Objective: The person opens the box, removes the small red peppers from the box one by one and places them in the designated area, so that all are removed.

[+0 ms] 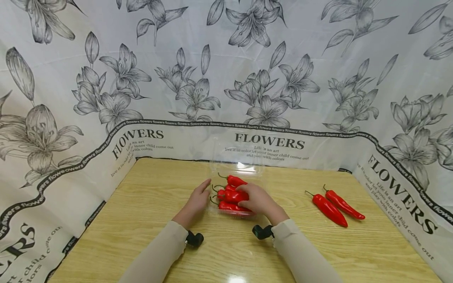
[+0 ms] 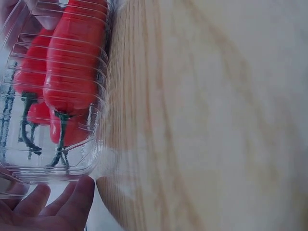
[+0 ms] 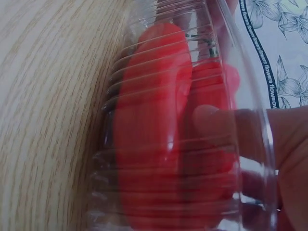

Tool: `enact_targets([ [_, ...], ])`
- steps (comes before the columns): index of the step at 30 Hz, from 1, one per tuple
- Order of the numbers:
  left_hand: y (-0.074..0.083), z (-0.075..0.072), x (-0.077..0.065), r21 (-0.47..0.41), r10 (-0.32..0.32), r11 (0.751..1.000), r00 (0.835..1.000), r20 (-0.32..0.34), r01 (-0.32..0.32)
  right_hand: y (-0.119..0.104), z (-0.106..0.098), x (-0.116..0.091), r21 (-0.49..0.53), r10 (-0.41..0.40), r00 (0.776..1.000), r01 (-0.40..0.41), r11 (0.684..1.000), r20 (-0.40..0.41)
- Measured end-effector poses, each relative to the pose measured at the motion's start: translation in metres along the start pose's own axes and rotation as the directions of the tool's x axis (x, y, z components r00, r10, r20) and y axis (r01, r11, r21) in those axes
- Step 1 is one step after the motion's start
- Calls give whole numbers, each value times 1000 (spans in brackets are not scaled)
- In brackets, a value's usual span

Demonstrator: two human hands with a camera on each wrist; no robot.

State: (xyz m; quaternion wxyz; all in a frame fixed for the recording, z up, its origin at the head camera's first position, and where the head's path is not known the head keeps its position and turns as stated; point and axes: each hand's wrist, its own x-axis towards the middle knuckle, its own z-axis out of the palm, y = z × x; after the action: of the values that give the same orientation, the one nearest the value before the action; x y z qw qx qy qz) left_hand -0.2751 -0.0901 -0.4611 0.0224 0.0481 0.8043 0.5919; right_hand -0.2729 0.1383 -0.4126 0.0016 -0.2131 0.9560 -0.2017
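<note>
A clear plastic clamshell box (image 1: 235, 214) sits on the table, its lid (image 1: 244, 167) raised at the back. Several red peppers with green stems lie in it side by side, stems toward the left. My right hand (image 1: 262, 200) reaches in from the right and grips a red pepper (image 1: 231, 195) between thumb and fingers. Through the ribbed wall in the right wrist view, the thumb (image 3: 209, 118) shows against the peppers. My left hand (image 1: 194, 202) is at the box's left end, fingers extended; in the left wrist view its fingertips (image 2: 85, 185) are right at the box's end wall.
Two more red peppers, a thicker one (image 1: 329, 210) and a slimmer one (image 1: 345, 205), lie on the wooden table (image 1: 148, 220) to the right. A white flower-printed cloth (image 1: 198, 141) surrounds the table at the back and sides.
</note>
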Motion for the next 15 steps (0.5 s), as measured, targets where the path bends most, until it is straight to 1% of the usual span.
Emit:
enact_targets([
  [6,2,0,-3,1,1,1000,1000,-6,-1,2,0,-2,7,-13,1000,13,1000,-2],
  [15,1,0,-2,3,4,1000,1000,-10,-4,-1,-7,-9,64,9,1000,-8,998,-7],
])
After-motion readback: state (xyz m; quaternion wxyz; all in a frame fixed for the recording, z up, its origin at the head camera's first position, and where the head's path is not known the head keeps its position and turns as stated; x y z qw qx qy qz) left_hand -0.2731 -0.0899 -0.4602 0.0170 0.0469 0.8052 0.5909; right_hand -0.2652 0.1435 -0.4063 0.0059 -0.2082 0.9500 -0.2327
